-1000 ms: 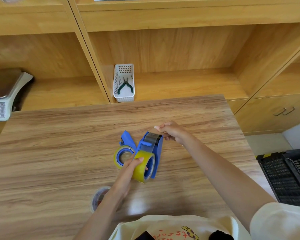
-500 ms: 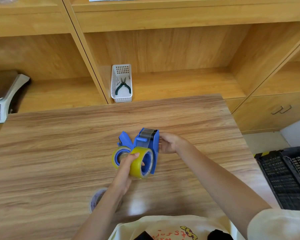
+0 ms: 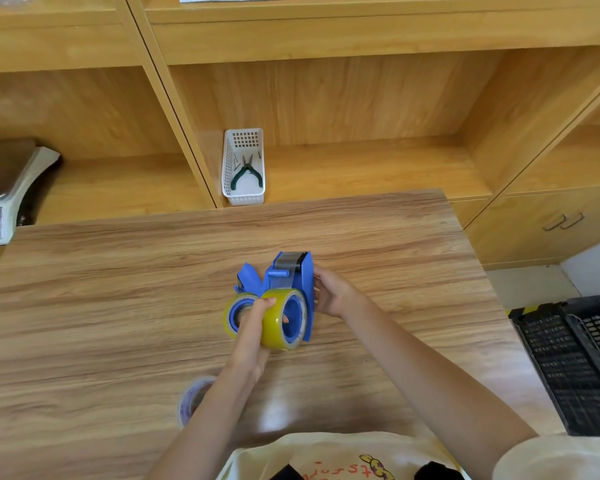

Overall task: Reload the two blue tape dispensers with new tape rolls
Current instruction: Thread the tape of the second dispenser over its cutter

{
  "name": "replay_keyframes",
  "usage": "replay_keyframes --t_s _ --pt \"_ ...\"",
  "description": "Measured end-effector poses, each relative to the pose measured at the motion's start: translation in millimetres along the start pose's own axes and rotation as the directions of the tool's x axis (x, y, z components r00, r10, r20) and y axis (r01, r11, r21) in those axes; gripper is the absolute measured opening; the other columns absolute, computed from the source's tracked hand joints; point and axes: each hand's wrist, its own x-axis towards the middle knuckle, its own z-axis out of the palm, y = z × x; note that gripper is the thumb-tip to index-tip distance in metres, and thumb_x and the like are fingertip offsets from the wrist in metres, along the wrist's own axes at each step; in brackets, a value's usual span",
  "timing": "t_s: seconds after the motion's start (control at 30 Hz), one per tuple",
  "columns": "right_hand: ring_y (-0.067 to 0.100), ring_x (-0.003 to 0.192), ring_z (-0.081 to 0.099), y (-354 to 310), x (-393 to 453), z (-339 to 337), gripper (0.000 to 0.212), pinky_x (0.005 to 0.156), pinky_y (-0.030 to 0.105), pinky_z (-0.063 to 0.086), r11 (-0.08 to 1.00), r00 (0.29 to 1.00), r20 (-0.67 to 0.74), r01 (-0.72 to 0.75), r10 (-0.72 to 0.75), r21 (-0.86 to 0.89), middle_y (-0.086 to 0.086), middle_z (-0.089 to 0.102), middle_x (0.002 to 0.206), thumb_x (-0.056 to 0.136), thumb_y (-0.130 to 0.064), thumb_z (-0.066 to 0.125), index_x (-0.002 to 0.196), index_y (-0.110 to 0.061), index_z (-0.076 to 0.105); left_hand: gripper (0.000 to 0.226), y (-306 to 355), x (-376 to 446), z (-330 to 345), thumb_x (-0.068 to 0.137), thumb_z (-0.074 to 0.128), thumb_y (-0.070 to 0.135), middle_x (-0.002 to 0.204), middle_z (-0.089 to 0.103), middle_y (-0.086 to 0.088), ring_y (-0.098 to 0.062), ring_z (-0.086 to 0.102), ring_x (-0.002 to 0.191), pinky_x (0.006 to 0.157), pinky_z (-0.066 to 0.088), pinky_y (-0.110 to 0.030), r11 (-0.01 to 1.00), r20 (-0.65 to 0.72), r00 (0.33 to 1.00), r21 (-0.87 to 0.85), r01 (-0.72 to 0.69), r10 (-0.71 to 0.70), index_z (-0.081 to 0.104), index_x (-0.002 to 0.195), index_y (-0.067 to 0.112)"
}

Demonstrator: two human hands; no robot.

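A blue tape dispenser point(image 3: 303, 282) stands upright in the middle of the wooden table point(image 3: 118, 289), carrying a yellowish tape roll point(image 3: 274, 327) on its hub. My left hand point(image 3: 253, 327) grips that roll from the near side. My right hand point(image 3: 331, 296) holds the dispenser's flat right side plate, fingers curled round its edge. Behind my left hand lies a second blue dispenser point(image 3: 248, 277) with its own yellowish roll point(image 3: 230, 315), partly hidden. A near-empty clear tape roll point(image 3: 189, 400) lies close to my left forearm.
A white basket point(image 3: 245, 199) holding green-handled pliers point(image 3: 245, 173) stands on the shelf behind the table. A weighing scale point(image 3: 0, 199) sits at the far left. Black plastic crates point(image 3: 575, 362) stand on the floor to the right of the table.
My right hand came down from the dispenser's metal front end to its right side plate. The dispenser has turned more upright while my left hand kept its grip on the roll.
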Motion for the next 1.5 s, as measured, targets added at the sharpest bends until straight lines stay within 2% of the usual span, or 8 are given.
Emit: replay_keyframes --t_s 0.1,0.37,0.53,0.63,0.7,0.77,0.93,1.5 --pt "0.013 0.092 0.064 5.3 0.2 4.2 0.037 0.073 0.032 0.051 0.985 0.985 -0.022 0.168 -0.169 -0.031 -0.005 0.07 0.108 0.098 -0.045 0.052 0.121 -0.019 0.065 0.026 1.1 2.3 2.8 0.093 0.053 0.025 0.077 0.063 -0.007 -0.019 0.06 0.071 0.072 0.047 -0.038 0.992 0.01 1.0 -0.125 -0.018 0.02 0.07 0.075 0.016" --pt "0.026 0.106 0.068 12.4 -3.3 10.0 0.044 0.095 0.042 0.055 0.836 0.889 0.088 0.452 -0.449 -0.309 0.014 0.068 0.119 0.087 -0.032 0.073 0.118 -0.007 0.055 0.021 14.0 4.0 16.4 0.095 0.056 0.026 0.06 0.065 0.002 -0.01 0.064 0.053 0.073 0.051 -0.042 0.986 0.008 1.0 -0.168 0.004 -0.002 0.068 0.08 0.018" --pt "0.026 0.099 0.069 9.4 2.1 7.4 0.036 0.092 0.047 0.055 0.758 0.842 0.027 0.499 -0.539 -0.421 0.012 0.07 0.11 0.085 -0.038 0.073 0.106 -0.012 0.059 0.026 16.5 13.9 11.0 0.093 0.056 0.043 0.096 0.074 -0.002 -0.024 0.068 0.098 0.095 0.052 -0.053 0.997 0.042 0.997 0.06 0.058 -0.061 0.068 0.103 0.023" --pt "0.027 0.096 0.068 7.3 3.9 -0.7 0.038 0.086 0.045 0.055 0.701 0.816 -0.009 0.491 -0.578 -0.516 0.01 0.069 0.105 0.086 -0.038 0.072 0.108 -0.01 0.059 0.032 8.4 21.0 6.0 0.094 0.056 0.047 0.105 0.065 -0.003 -0.019 0.062 0.093 0.09 0.054 -0.043 0.944 -0.001 0.999 0.327 -0.037 0.04 0.056 0.11 0.019" --pt "0.029 0.095 0.067 6.0 4.4 -5.8 0.043 0.08 0.042 0.054 0.652 0.801 -0.005 0.483 -0.598 -0.584 0.012 0.068 0.104 0.087 -0.039 0.071 0.113 -0.008 0.057 0.02 0.8 22.5 0.9 0.098 0.056 0.031 0.112 0.062 -0.002 -0.018 0.06 0.094 0.084 0.047 -0.031 0.779 0.054 0.938 0.542 -0.315 0.342 0.051 0.112 0.019" --pt "0.028 0.092 0.066 6.1 5.8 -10.8 0.048 0.077 0.041 0.052 0.585 0.786 -0.012 0.449 -0.618 -0.675 0.012 0.068 0.103 0.087 -0.042 0.07 0.116 -0.007 0.055 0.025 -7.8 25.1 -3.4 0.098 0.053 0.015 0.12 0.062 0.002 -0.02 0.061 0.102 0.082 0.046 -0.032 0.409 0.248 0.799 0.754 -0.514 0.547 0.052 0.123 0.017" --pt "0.025 0.087 0.067 6.9 12.2 -28.1 0.052 0.078 0.048 0.056 0.562 0.79 -0.09 0.345 -0.606 -0.752 0.006 0.069 0.098 0.084 -0.05 0.068 0.117 -0.012 0.054 0.052 -27.4 25.1 1.1 0.091 0.049 0.015 0.132 0.063 -0.004 -0.026 0.064 0.112 0.087 0.054 -0.042 -0.171 0.519 0.703 0.845 -0.506 0.486 0.048 0.143 0.012" --pt "0.027 0.117 0.059 21.9 37.2 -28.8 0.058 0.078 0.04 0.048 0.439 0.806 -0.17 0.121 -0.566 -0.89 0.001 0.059 0.131 0.088 -0.048 0.066 0.133 -0.018 0.044 0.068 -60.8 52.4 -7.5 0.082 0.056 0.046 0.131 0.066 -0.014 -0.038 0.056 0.127 0.096 0.048 -0.058 -0.496 0.512 0.828 0.793 -0.354 0.227 0.06 0.13 -0.002"
